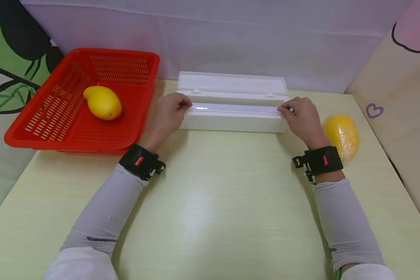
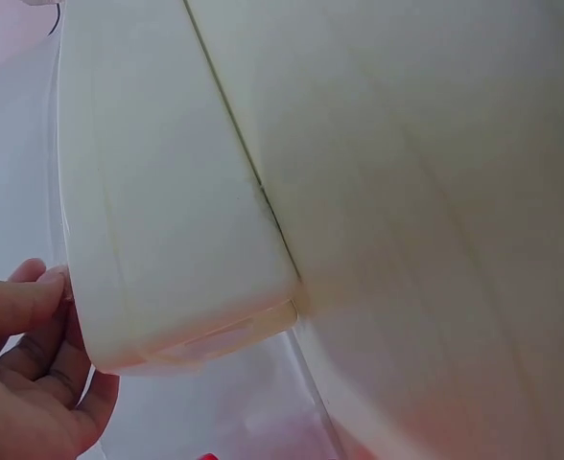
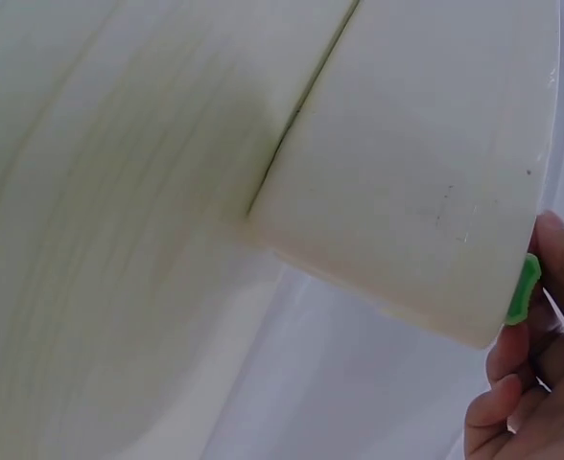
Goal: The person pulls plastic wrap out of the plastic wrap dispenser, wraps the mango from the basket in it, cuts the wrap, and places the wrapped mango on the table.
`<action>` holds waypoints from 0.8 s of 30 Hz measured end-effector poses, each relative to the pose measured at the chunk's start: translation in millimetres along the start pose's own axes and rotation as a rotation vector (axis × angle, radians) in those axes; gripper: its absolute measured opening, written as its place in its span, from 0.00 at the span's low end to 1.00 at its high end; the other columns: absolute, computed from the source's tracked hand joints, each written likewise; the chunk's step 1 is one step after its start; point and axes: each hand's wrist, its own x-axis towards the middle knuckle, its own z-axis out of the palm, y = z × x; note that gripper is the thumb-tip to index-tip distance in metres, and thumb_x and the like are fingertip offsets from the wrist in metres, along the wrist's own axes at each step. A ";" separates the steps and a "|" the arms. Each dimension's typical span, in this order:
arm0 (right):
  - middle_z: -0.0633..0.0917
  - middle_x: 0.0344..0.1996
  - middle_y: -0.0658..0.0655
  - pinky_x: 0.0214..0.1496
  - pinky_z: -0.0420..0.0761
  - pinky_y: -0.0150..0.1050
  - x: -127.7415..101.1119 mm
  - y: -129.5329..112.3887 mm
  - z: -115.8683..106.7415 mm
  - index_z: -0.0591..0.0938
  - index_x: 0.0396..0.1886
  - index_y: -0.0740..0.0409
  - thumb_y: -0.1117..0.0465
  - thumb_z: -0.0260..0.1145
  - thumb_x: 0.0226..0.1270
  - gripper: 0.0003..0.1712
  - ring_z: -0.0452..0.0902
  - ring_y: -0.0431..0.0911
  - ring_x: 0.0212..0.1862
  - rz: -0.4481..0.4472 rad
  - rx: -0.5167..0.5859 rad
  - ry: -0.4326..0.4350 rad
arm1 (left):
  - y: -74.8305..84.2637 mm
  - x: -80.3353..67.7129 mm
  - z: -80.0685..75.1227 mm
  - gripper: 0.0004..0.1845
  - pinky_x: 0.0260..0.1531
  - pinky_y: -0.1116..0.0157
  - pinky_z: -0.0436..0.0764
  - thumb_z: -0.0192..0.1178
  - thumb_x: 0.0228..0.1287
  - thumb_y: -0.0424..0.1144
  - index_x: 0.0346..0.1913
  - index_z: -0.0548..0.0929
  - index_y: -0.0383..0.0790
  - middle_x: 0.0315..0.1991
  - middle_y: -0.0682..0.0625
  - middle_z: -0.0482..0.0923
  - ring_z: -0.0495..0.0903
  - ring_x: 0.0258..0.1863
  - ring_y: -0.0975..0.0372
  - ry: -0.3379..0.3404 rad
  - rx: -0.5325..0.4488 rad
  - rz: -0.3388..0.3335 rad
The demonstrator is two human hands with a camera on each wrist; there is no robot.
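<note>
A long white cling film dispenser box [image 1: 231, 123] lies across the far middle of the table with its lid [image 1: 231, 83] folded back. A shiny strip of cling film [image 1: 234, 109] runs along its open top. My left hand [image 1: 184, 104] pinches the film at the box's left end. At the right end my right hand [image 1: 284, 110] pinches the film too. The left wrist view shows the box's end [image 2: 167, 192] with curled fingers [image 2: 33, 374] beside it. In the right wrist view, fingers [image 3: 527, 383] curl by the box's end [image 3: 426, 172] and a small green part [image 3: 525, 287].
A red slotted basket [image 1: 59, 128] at the far left holds a bare yellow mango [image 1: 102, 102]. A second mango wrapped in film [image 1: 341, 136] lies just right of my right wrist. A pale backdrop [image 1: 231, 39] rises behind the box, and a tan panel [image 1: 402, 116] walls the right side.
</note>
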 end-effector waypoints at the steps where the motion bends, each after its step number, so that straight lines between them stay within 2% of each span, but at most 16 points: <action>1: 0.84 0.40 0.67 0.40 0.62 0.45 -0.1 0.3 -0.1 0.86 0.44 0.70 0.61 0.63 0.74 0.14 0.68 0.57 0.40 0.000 0.005 0.001 | -0.3 -0.1 0.1 0.08 0.53 0.59 0.80 0.60 0.69 0.31 0.47 0.86 0.34 0.44 0.43 0.85 0.80 0.43 0.54 0.007 0.001 0.008; 12: 0.81 0.40 0.65 0.42 0.65 0.44 -1.6 -5.3 -0.4 0.84 0.47 0.69 0.59 0.60 0.75 0.16 0.66 0.57 0.44 0.050 0.037 -0.006 | -0.2 -4.2 -1.5 0.07 0.49 0.58 0.81 0.59 0.69 0.30 0.42 0.87 0.34 0.41 0.42 0.85 0.79 0.39 0.54 0.079 0.015 0.042; 17: 0.80 0.38 0.66 0.42 0.64 0.44 -1.1 -6.9 -1.5 0.84 0.46 0.70 0.59 0.59 0.76 0.16 0.66 0.57 0.42 0.035 0.038 0.027 | 0.1 -5.4 -2.7 0.06 0.47 0.59 0.81 0.59 0.68 0.29 0.40 0.86 0.33 0.41 0.42 0.85 0.78 0.39 0.53 0.122 -0.003 0.070; 24: 0.79 0.36 0.66 0.42 0.65 0.44 -0.1 -5.9 -1.0 0.84 0.44 0.72 0.59 0.61 0.75 0.16 0.69 0.57 0.42 0.006 0.051 0.100 | 0.6 -6.0 -3.8 0.07 0.46 0.62 0.81 0.59 0.70 0.31 0.42 0.86 0.36 0.42 0.44 0.85 0.78 0.39 0.57 0.153 -0.009 0.052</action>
